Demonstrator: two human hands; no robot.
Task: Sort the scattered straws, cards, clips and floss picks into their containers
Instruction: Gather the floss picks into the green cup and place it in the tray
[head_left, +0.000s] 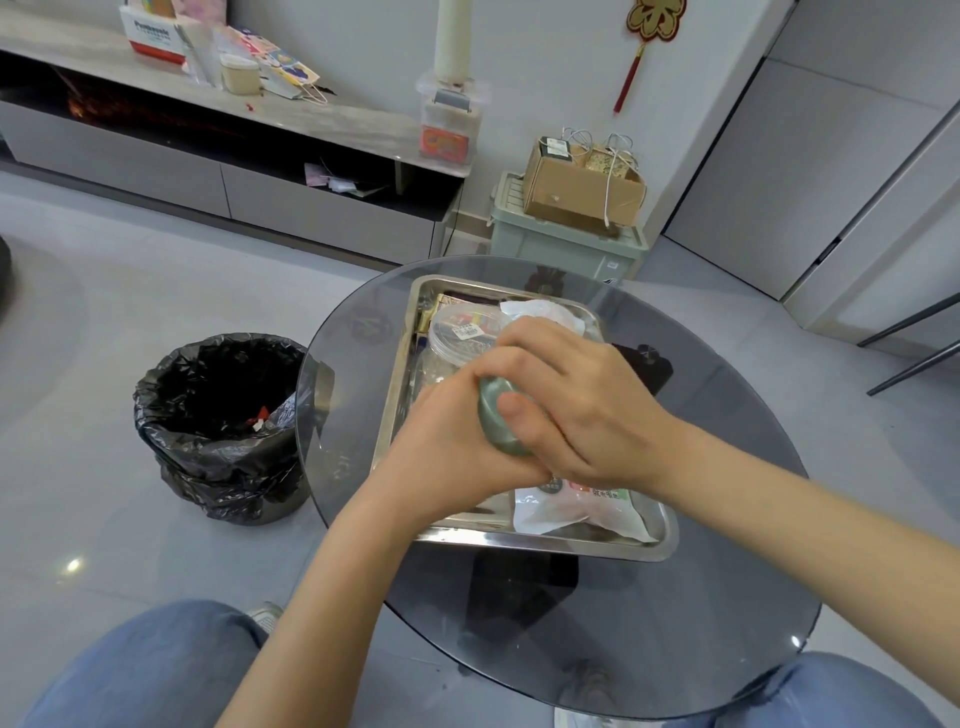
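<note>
fingers of left hand (457, 449) and right hand (584, 400) gripping green oval object (491, 418), mostly hidden

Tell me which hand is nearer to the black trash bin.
Left. The left hand is over the left part of the tray, on the side of the trash bin; the right hand is beyond it, over the middle.

The dull green oval plastic case (496, 423) is one plain shade. The rectangular steel tray (667, 543) is shiny silver. The round glass table (675, 629) is smoky grey. The flat plastic pouch (569, 514) is white with green and red print. The crinkled bin bag (218, 421) is glossy black. The 2 denim trouser legs (156, 670) are mid-blue. The tasselled wall ornament (655, 21) is red and gold.
</note>
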